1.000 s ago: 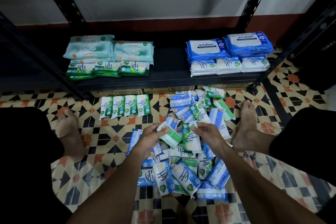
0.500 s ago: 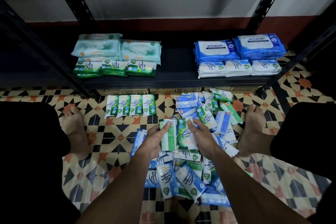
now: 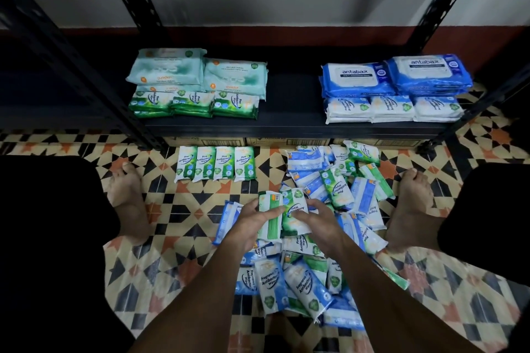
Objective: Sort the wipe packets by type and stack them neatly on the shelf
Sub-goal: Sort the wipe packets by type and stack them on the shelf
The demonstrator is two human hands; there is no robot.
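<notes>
Two green packets are held up off the floor, side by side and touching along their long edges, over the near middle of the pile (image 3: 338, 203). I see the left hand (image 3: 251, 223) curled round the left packet (image 3: 268, 219), which is back face up with its barcode at the far end. The right hand (image 3: 319, 222) grips the right packet (image 3: 294, 213), print side up. Both long axes run roughly away from the person, toward the shelf (image 3: 286, 125).

Below them the pile is a jumble of blue and green packets pointing every way on the tiled floor (image 3: 186, 209), between two bare feet. To its left, just before the shelf's front edge, a row (image 3: 215, 163) of four green packets lies flat. They touch side by side, long axes toward the shelf.

On the shelf's left half, green stacks (image 3: 192, 104) sit at the front edge with their long axes along it, and pale teal packs (image 3: 200, 73) lie behind them. Toward the right end, white stacks (image 3: 393, 109) line the front edge, with blue packs (image 3: 397, 74) behind.
</notes>
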